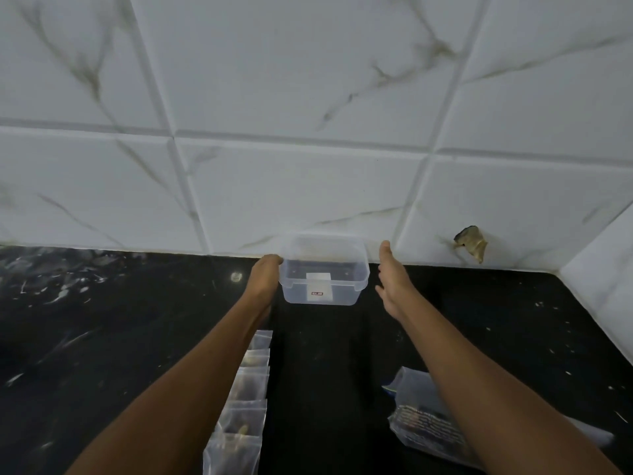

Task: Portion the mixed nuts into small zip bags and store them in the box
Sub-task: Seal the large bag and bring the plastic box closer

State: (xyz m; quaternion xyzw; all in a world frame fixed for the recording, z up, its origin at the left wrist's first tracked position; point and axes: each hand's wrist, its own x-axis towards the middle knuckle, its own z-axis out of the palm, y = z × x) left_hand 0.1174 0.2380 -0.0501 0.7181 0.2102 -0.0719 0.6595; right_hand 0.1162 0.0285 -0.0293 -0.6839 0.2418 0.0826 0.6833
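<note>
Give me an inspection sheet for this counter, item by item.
Surface: black speckled counter, white flecks.
Job's things: clear plastic box, open, no bags inside, at the wall; row of small zip bags; large nut bag lying right.
Clutter: nothing seen.
Grippers: left hand on the box's left side; right hand open, just apart from the box.
Cables: nothing seen.
Surroundings: marbled white tile wall, chipped hole low right.

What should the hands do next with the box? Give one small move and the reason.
Probably close the right hand onto the box and draw it toward the bags. The left hand already touches its left side, while the right is open beside it, apart. The box stands against the wall, looks empty, and the filled bags lie nearer the person.
</note>
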